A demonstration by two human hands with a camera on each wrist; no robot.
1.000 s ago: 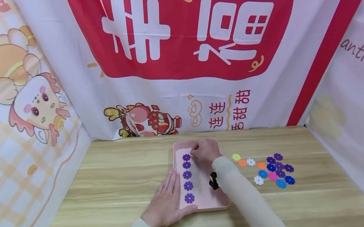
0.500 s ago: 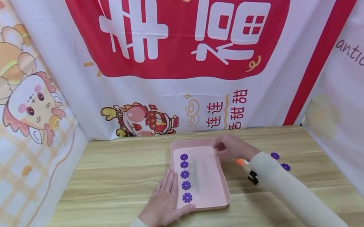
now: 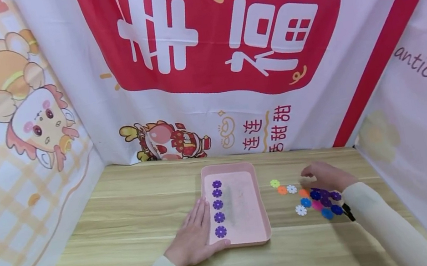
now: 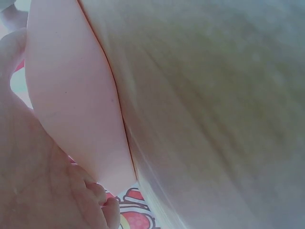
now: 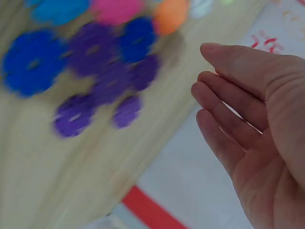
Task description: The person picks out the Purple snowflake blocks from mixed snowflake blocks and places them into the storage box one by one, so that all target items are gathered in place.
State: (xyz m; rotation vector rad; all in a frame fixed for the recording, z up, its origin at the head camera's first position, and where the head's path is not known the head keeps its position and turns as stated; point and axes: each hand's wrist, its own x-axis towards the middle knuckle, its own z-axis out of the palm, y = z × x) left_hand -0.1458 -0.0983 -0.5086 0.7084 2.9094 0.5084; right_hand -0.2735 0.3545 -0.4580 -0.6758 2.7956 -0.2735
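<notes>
My left hand [image 3: 192,245] rests with straight fingers along the left side of a pink tray [image 3: 251,210], its thumb at the near rim. Inside the tray, purple flower-shaped notched discs [image 3: 218,204] form one column near the left wall. Past the tray's right side, my right hand [image 3: 327,176] hovers at the far side of a cluster of loose discs. In the right wrist view its fingers are loosely bent and hold nothing; purple discs [image 5: 93,50] and a blue disc [image 5: 35,63] lie apart from the fingertips. The left wrist view shows the tray wall [image 4: 76,90] against the left hand.
Between tray and cluster lie yellow [image 3: 274,183], orange [image 3: 282,190] and white [image 3: 292,189] discs. A pink disc [image 3: 317,205] and light-blue discs [image 3: 305,202] border the purple ones. Printed cloth [image 3: 232,121] hangs behind the wooden table [image 3: 134,209] and at both sides.
My right hand has moved from inside the tray, over its right rim, to the loose discs at the right. The left hand and the column of purple discs stay in place.
</notes>
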